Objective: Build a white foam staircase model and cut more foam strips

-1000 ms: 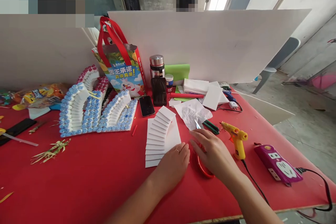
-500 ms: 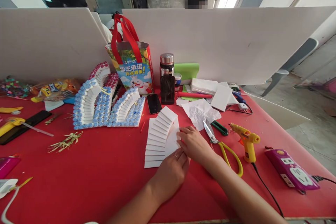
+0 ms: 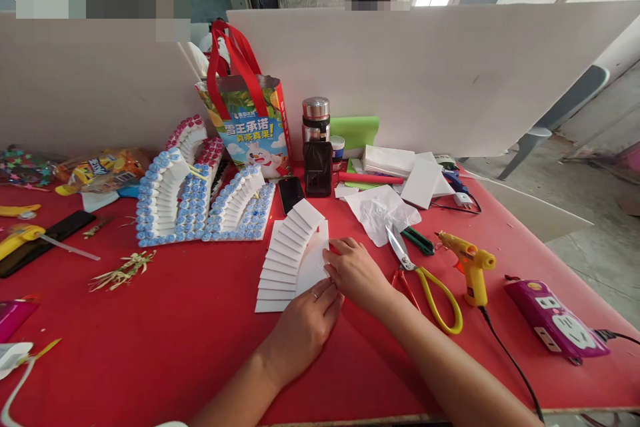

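Note:
A fan-shaped stack of overlapping white strips lies on a flat white backing board, like a curved staircase. My left hand, with a ring on one finger, grips the board's lower right edge. Beside it, my right hand has its bent fingers on the board's right edge. The two hands meet at the fingertips, so the corner there is hidden. Behind the board stand similar stepped pieces trimmed with blue rosettes, and one with dark pink rosettes.
Yellow-handled scissors, a green cutter, a yellow glue gun and a purple power strip lie on the right. A phone, a flask and a printed bag are at the back. White panels wall the red table.
The stepped white board has slid left across the table and turned slightly, with both hands moving along with it. The scissors' red part beside my right arm shows more now.

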### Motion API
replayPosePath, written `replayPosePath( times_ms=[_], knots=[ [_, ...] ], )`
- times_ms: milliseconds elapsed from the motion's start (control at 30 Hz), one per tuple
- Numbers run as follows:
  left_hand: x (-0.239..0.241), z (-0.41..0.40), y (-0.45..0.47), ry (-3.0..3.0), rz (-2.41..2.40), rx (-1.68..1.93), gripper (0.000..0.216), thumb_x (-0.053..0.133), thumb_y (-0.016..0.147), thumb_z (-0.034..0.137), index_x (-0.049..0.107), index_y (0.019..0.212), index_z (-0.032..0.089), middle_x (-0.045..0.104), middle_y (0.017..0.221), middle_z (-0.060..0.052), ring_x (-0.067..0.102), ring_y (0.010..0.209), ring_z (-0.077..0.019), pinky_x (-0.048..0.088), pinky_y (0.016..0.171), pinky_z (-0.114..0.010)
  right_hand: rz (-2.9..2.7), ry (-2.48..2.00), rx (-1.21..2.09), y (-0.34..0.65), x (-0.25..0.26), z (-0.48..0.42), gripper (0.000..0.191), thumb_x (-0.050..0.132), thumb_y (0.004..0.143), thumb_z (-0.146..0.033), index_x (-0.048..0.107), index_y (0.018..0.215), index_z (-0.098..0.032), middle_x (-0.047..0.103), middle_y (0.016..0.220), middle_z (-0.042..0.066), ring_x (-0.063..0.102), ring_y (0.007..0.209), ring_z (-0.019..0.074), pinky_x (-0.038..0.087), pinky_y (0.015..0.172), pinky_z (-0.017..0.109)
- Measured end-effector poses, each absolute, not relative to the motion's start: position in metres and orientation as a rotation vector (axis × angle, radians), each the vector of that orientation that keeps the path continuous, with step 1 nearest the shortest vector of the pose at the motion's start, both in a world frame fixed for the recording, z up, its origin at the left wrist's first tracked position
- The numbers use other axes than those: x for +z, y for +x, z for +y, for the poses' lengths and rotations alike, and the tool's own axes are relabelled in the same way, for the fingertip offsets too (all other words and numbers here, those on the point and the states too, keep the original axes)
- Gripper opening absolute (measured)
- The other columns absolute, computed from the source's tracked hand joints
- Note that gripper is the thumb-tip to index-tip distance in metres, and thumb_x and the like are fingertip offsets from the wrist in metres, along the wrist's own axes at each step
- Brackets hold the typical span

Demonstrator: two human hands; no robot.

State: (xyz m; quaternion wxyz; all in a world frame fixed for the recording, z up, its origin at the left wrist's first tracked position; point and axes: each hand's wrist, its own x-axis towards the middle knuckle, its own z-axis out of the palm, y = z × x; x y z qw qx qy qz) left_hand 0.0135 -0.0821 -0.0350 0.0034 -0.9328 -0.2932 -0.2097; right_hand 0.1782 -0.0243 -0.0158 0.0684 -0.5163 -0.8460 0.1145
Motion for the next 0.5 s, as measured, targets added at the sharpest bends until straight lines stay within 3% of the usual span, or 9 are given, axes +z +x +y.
replayPosePath(
  times_ms=[167, 500],
  knots=[
    [-0.0382, -0.0804, 0.0094, -2.924, -0.953, -0.666, 0.035, 0.043, 0.095, 0.003, 0.06, 0.125, 0.009, 0.069, 0.121, -0.015, 0.062, 0.124, -0.0254, 0.056, 0.104, -0.041, -2.567, -1.549, 0.352, 0.1736, -0.0125, -0.0215, 0.019, 0.049, 0.098, -0.025, 0.067, 0.101, -0.017, 0.064, 0.122, 0.012, 0.055, 0.114, 0.0261, 0.042, 0.09, 0.037],
    [-0.0417, -0.0764, 0.0029, -2.847, -0.994, -0.643, 0.048, 0.04, 0.085, -0.006, 0.058, 0.128, 0.007, 0.068, 0.127, -0.017, 0.064, 0.123, -0.0267, 0.057, 0.103, -0.041, -2.57, -1.479, 0.235, 0.174, -0.02, -0.0202, 0.026, 0.045, 0.098, -0.017, 0.062, 0.118, -0.02, 0.058, 0.141, 0.01, 0.053, 0.118, 0.0273, 0.043, 0.086, 0.038]
  ],
)
